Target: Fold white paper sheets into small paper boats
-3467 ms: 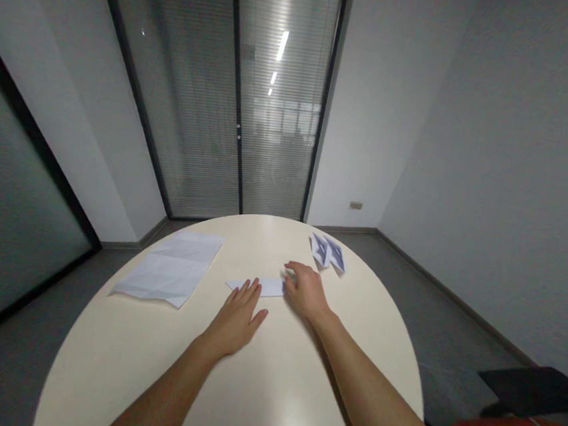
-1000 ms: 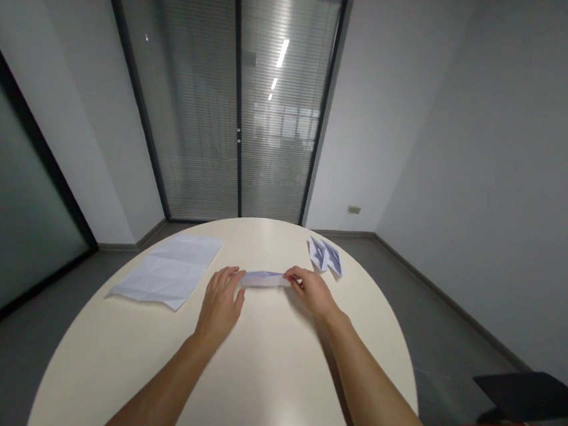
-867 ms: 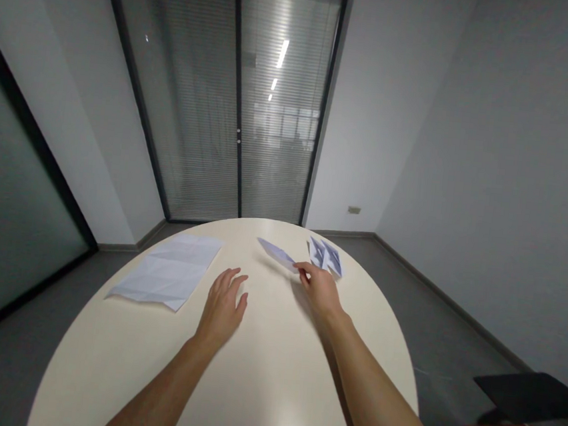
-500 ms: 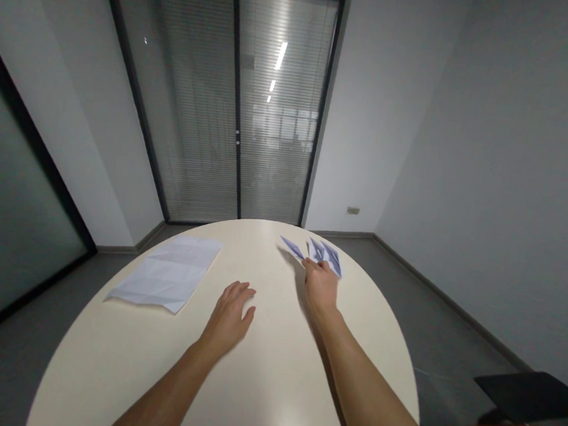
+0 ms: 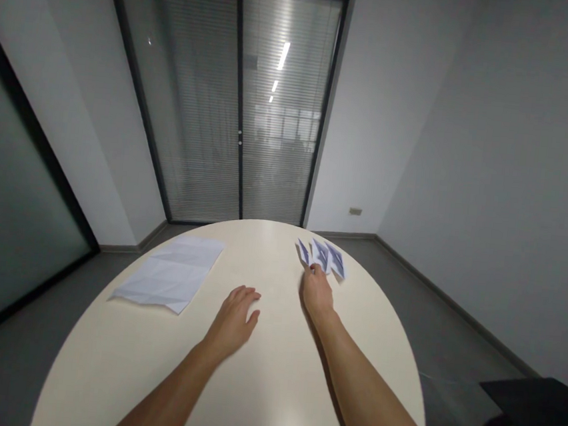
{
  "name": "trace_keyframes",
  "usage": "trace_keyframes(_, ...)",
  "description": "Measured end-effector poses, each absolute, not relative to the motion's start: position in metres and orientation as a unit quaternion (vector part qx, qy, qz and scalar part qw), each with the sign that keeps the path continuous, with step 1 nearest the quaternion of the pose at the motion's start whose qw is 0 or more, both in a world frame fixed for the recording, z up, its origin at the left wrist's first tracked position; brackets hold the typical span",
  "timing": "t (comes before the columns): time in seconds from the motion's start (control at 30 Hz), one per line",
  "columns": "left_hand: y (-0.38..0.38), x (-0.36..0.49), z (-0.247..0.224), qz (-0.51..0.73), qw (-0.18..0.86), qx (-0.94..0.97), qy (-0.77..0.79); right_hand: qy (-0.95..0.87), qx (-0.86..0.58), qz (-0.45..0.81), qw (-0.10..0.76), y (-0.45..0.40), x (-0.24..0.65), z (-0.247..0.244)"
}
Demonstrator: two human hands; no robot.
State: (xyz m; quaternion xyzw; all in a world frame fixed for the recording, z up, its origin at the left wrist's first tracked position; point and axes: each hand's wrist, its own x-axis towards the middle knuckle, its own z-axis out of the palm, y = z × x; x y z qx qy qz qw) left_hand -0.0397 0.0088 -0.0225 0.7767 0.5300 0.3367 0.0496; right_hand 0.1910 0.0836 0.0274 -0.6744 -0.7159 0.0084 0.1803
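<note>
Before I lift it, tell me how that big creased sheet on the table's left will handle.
The creased sheet looks thin and flat, so probably light and floppy, drooping from one corner. On the smooth table it would likely slide. Its fold lines suggest bending along them.

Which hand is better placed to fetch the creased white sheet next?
Left, probably: the left hand lies flat and empty, nearer the creased white paper sheet; the right hand is touching the small folded paper pieces on the far side.
</note>
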Motion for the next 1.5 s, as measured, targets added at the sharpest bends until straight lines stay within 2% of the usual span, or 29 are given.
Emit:
trace_keyframes(0.37, 0.007, -0.037, -0.016, 0.315, 0.028, 0.778, 0.543, -0.708, -0.673, -0.007, 0.214, 0.093, 0.202, 0.016)
trace_keyframes(0.57, 0.004, -0.049, 0.006, 0.229, -0.085, 0.704, 0.667, -0.703, -0.686, -0.003, 0.189, 0.084, 0.199, 0.026)
trace_keyframes(0.7, 0.003, -0.067, 0.013, 0.147, -0.139, 0.608, 0.768, -0.747, -0.639, -0.015, 0.185, 0.073, 0.189, 0.034)
trace_keyframes(0.9, 0.003, -0.074, 0.017, 0.080, -0.084, 0.574, 0.811, -0.790, -0.583, 0.013, 0.188, 0.064, 0.176, 0.038)
trace_keyframes(1.07, -0.007, -0.048, 0.036, 0.117, -0.066, 0.662, 0.737, -0.813, -0.548, 0.050, 0.191, 0.063, 0.168, 0.040)
trace_keyframes(1.17, -0.016, -0.031, 0.043, 0.150, 0.010, 0.719, 0.679, -0.832, -0.505, 0.062, 0.220, 0.064, 0.166, 0.037)
trace_keyframes(1.3, -0.027, -0.018, 0.050, 0.189, 0.136, 0.824, 0.516, -0.867, -0.424, 0.085, 0.246, 0.071, 0.163, 0.024)
trace_keyframes(1.4, -0.031, -0.015, 0.054, 0.210, 0.216, 0.845, 0.442, -0.890, -0.381, 0.102, 0.228, 0.077, 0.163, 0.014)
trace_keyframes(1.5, -0.026, -0.017, 0.053, 0.220, 0.246, 0.833, 0.444, -0.907, -0.348, 0.113, 0.211, 0.078, 0.166, 0.009)
